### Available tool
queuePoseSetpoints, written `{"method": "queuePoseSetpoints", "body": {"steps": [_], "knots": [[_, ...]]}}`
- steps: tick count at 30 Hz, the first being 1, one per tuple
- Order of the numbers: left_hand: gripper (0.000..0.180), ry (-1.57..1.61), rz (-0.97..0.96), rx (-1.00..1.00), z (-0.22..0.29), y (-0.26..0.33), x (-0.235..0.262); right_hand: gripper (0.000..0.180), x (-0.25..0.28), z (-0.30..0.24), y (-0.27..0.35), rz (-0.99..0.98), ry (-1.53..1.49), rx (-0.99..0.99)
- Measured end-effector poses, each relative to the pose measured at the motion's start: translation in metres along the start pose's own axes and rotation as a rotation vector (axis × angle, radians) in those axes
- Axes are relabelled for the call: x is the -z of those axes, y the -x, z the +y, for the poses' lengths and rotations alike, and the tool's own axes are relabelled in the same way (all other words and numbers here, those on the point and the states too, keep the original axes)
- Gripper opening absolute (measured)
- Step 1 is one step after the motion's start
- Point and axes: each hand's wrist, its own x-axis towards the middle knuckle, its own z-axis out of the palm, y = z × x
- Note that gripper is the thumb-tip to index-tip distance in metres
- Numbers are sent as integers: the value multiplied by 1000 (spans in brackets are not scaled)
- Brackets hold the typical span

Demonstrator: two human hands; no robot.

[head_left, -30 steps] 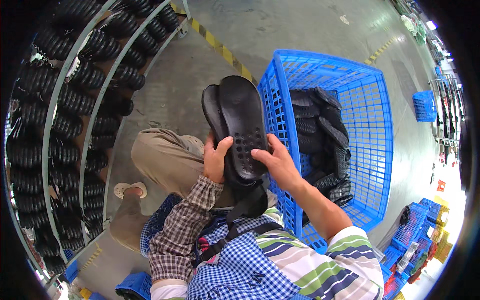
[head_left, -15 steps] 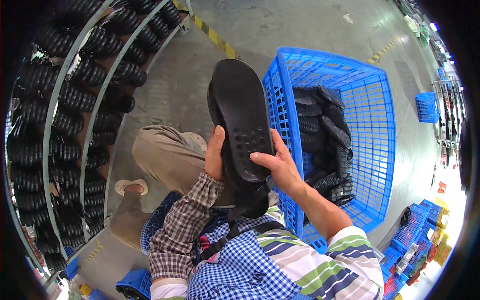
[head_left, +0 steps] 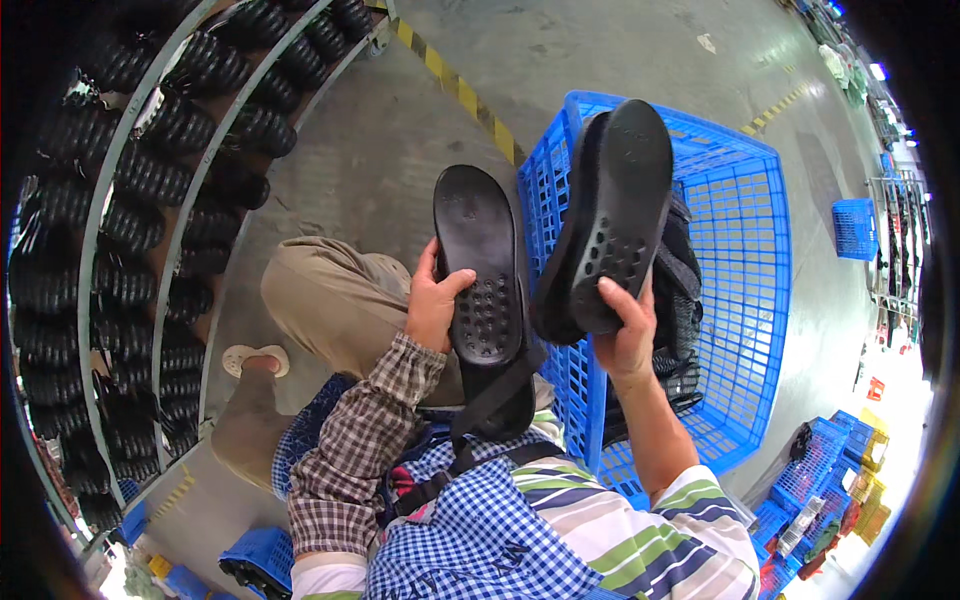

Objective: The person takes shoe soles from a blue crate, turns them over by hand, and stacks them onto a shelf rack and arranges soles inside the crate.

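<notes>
My left hand (head_left: 437, 305) is closed on a black shoe sole (head_left: 476, 220), its thumb over the dimpled heel end. My right hand (head_left: 628, 340) grips a pair of stacked black soles (head_left: 636, 185) by their heel end, above the near left side of a blue plastic basket (head_left: 725, 145). Inside that basket lie several ridged black soles (head_left: 680, 262), partly covered by the held ones. Another black piece with a strap (head_left: 500, 400) lies at my lap, just below the left sole; its upper part is hidden.
A metal rack (head_left: 185, 230) packed with rows of black soles stands on the left. Yellow-and-black tape (head_left: 445, 75) crosses the grey floor. Smaller blue crates (head_left: 815, 460) are stacked at lower right, and a blue basket (head_left: 854, 228) sits farther off.
The soles, held together by both hands before, are now apart. My right hand has carried a stacked pair up and right over the basket; my left keeps one sole.
</notes>
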Motion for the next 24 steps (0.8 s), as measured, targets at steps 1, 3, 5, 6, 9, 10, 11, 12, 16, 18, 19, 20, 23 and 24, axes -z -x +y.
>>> {"method": "queuePoseSetpoints", "body": {"steps": [1, 3, 5, 6, 9, 10, 11, 12, 16, 18, 19, 20, 23, 24], "knots": [[67, -6, -21, -15, 0, -1, 0, 55, 5, -5, -3, -3, 28, 17], [66, 2, -12, -10, -1, 0, -1, 55, 7, -9, -6, -6, 16, 22], [66, 8, -4, -6, 1, 1, -4, 48, 7, -11, -6, -26, 50, 37], [66, 21, -4, 15, 2, 2, -5, 58, 9, -10, -7, -31, 56, 7], [67, 15, 12, 40, 4, 4, -8, 59, -1, -5, -3, -119, 48, -35], [67, -3, 27, 43, 4, 4, -8, 59, -5, -6, 0, -135, 69, -109], [67, -4, 28, 43, 3, 3, -8, 60, -7, -3, 0, -157, 90, -154], [69, -49, 30, -10, 2, 3, -8, 57, -9, 2, -2, -190, 159, -189], [70, -149, -30, -124, 0, 1, -2, 55, -8, 24, -16, -300, 406, -438], [68, -89, -45, -114, 0, 2, -6, 55, -12, 27, -18, -276, 405, -464], [65, -30, -56, -105, 1, 5, -7, 56, -15, 26, -17, -256, 366, -456], [65, -32, -50, -108, 1, 5, -4, 56, -17, 25, -17, -235, 327, -448], [59, -102, -95, -127, -2, 0, 2, 57, -28, 26, -17, -258, 318, -334], [57, -97, -76, -135, -3, -1, 2, 60, -30, 26, -19, -270, 333, -329]]}}
